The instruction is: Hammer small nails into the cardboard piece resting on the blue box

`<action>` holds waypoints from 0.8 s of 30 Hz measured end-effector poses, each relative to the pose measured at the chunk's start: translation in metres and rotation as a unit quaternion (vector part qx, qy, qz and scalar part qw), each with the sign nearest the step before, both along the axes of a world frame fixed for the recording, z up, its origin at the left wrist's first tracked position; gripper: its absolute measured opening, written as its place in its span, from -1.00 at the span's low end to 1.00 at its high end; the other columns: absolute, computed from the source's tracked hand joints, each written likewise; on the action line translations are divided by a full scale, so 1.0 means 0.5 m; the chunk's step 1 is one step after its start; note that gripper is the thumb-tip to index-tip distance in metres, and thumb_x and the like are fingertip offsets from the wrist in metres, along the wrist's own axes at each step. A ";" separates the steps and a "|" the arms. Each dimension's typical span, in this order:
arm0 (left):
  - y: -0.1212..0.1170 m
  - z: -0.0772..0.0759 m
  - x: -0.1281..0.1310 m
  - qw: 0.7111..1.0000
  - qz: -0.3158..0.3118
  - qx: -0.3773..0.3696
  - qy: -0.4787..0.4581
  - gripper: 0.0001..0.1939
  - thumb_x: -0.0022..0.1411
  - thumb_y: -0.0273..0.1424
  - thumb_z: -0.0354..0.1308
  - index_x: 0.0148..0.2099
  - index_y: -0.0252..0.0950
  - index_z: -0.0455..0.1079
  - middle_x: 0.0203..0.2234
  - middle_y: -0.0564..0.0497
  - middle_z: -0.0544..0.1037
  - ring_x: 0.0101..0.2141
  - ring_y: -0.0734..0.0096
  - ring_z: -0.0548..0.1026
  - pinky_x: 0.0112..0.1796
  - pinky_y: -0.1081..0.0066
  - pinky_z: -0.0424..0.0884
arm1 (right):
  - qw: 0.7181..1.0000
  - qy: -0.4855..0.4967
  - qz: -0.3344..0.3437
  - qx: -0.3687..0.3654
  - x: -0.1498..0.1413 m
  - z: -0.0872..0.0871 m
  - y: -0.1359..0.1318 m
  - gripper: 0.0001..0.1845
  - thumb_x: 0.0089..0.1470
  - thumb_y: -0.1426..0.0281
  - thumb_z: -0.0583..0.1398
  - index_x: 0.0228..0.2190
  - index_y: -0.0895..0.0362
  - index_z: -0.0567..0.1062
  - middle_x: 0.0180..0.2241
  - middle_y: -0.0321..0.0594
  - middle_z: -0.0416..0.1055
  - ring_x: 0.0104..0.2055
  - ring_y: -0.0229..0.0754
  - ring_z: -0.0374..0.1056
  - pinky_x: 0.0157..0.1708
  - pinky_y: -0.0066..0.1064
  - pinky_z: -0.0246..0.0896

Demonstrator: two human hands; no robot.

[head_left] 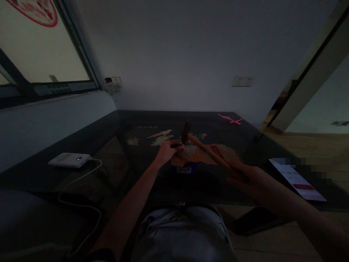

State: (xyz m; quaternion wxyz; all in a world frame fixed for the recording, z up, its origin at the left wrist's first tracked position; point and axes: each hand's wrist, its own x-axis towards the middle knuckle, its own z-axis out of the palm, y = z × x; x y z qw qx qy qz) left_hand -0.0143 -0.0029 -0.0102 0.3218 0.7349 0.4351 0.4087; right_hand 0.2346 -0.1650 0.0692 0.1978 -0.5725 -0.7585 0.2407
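Note:
My right hand [242,174] is wrapped round the wooden handle of a hammer [201,146]. The dark hammer head [186,132] is just above the fingertips of my left hand [169,151]. Those fingers are pinched together at the near left end of a tan, speckled, long flat piece [197,153] with a red band across it. Whatever is between them is too small and dark to make out. Beneath the piece's left end is a blue box or tub [184,169] with a white label; its full shape is hidden.
The dark glossy table [120,123] bears a printed bird and flowers. A white power bank [69,160] with a cable lies at the left, a pink ribbon [230,119] at the back right, and a printed sheet [297,180] at the right edge. Wall sockets [242,81] sit behind.

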 end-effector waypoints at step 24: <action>0.004 -0.003 0.001 1.000 0.001 -0.001 -0.005 -0.82 0.07 -0.34 0.20 -0.29 -0.29 0.56 -0.37 -0.01 0.62 -0.32 0.30 0.53 -0.25 0.38 0.40 | 1.000 0.020 -0.019 0.010 0.009 -0.014 -0.002 -0.53 0.04 0.32 0.13 0.02 0.08 0.42 -0.42 -0.20 0.54 -0.45 -0.11 0.43 -0.52 -0.39 0.31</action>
